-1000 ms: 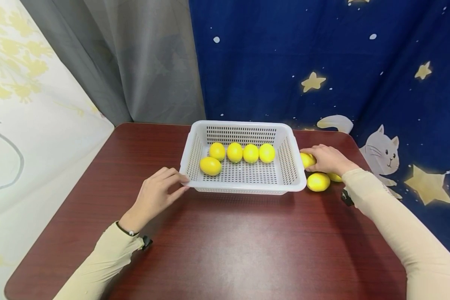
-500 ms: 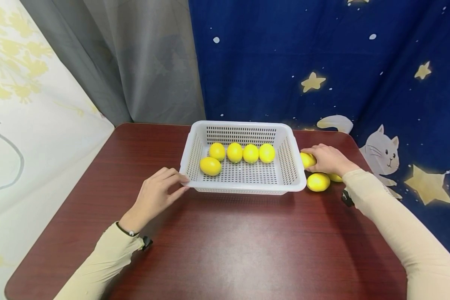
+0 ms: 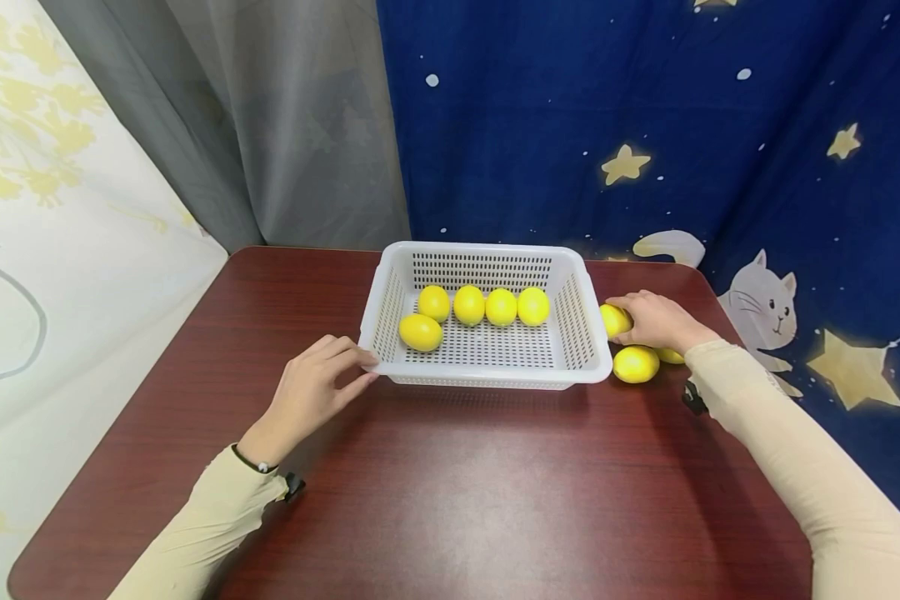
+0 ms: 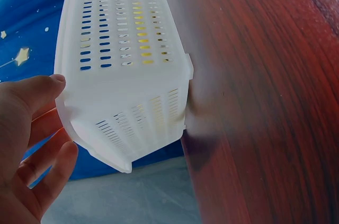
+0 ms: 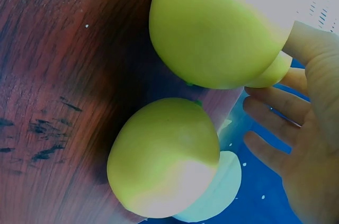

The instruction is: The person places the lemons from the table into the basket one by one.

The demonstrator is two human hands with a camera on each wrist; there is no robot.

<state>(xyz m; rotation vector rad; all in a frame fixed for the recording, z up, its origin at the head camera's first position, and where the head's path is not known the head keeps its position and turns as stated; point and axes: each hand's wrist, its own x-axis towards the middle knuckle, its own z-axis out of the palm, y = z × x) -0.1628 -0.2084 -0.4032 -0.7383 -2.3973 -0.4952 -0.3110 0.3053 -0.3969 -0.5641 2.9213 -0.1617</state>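
Note:
A white perforated plastic basket [image 3: 495,375] stands on the table, with several yellow lemons [image 3: 468,305] inside along its back and left. My left hand [image 3: 307,396] pinches the rim at the basket's near left corner; in the left wrist view the thumb [image 4: 45,89] lies at the rim. Just right of the basket, my right hand [image 3: 656,318] holds a lemon [image 3: 612,321] between thumb and fingers, the hand covering part of it. A second lemon [image 3: 636,364] lies in front of that hand. Another lemon [image 3: 671,356] is partly hidden under the right wrist.
The dark red wooden table [image 3: 495,500] has its back edge just behind the basket. A blue star-patterned curtain [image 3: 510,125] and a grey curtain [image 3: 322,125] hang behind it. White patterned cloth [image 3: 60,292] covers the left side.

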